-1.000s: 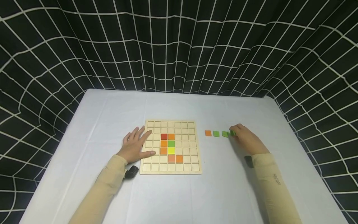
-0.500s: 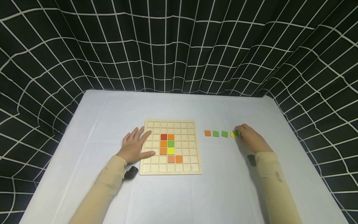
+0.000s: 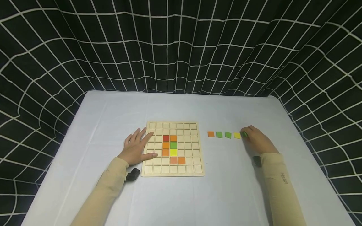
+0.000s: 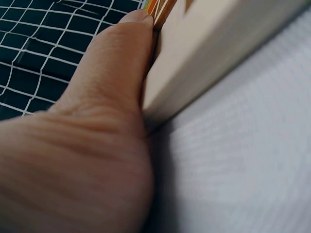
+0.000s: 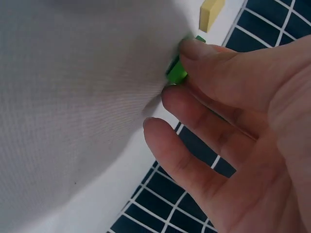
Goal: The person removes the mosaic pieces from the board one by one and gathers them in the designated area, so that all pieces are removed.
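My left hand (image 3: 135, 148) rests with fingers spread over the left edge of a wooden grid board (image 3: 190, 142). In the left wrist view its thumb (image 4: 114, 63) lies along the board's side. Coloured square tiles sit in the middle cells: a red one (image 3: 166, 138), a green one (image 3: 173, 145), a yellow one (image 3: 173, 152), a pink one (image 3: 173, 160) and several orange ones. Right of the board, my right hand (image 3: 258, 139) pinches a green tile (image 5: 177, 74) between thumb and fingers, close over the cloth. Beside it lies a loose yellow tile (image 3: 237, 135).
Leftward from that yellow tile, the row continues with two green tiles (image 3: 228, 135) and an orange tile (image 3: 211, 134). A white cloth (image 3: 175, 201) covers the table. Black curtain (image 3: 181, 47) with white grid lines surrounds its back and sides.
My right hand has shifted to the right with the green tile, uncovering the yellow tile at the row's right end. The left hand stays where it was on the board.
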Demonstrator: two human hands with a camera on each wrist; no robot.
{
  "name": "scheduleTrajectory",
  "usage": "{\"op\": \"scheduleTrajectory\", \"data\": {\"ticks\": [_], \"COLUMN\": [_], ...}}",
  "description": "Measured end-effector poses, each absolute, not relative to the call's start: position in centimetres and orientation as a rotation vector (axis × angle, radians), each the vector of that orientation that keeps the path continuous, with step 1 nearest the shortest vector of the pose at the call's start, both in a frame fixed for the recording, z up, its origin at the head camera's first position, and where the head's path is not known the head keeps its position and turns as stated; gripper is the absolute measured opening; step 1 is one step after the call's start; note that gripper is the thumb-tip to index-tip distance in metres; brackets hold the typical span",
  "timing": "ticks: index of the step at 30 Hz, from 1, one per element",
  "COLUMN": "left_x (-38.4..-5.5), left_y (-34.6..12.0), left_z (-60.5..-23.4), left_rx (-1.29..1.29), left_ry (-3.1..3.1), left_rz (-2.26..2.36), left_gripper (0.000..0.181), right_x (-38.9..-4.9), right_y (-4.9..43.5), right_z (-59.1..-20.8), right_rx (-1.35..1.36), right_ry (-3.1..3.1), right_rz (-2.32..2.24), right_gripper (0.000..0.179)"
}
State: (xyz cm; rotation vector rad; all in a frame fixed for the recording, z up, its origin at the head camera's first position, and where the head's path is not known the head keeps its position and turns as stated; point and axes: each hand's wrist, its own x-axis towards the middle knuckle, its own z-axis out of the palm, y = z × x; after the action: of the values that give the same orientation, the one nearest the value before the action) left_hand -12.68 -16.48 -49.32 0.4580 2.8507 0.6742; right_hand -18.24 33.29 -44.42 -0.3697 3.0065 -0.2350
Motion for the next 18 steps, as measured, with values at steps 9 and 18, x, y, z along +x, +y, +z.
{"op": "scheduleTrajectory", "data": {"ticks": [9,18], "left_x": [-12.73,-12.72], "left_y": [-16.46,-16.43], "left_z": [-49.46,-49.44], "left_rx": [0.458,0.448], "left_ry": [2.853,2.852], "left_rz": [0.672,0.658], "left_gripper": [0.093,0.094], "right_x": [-18.05,-17.84], "right_y": [33.45,33.53], "right_z": [-44.27,-44.37], "right_rx": [-0.398,-0.429], "right_ry": [3.016,3.028], "right_rz": [-0.214,-0.174], "right_gripper": [0.032,0.033]}}
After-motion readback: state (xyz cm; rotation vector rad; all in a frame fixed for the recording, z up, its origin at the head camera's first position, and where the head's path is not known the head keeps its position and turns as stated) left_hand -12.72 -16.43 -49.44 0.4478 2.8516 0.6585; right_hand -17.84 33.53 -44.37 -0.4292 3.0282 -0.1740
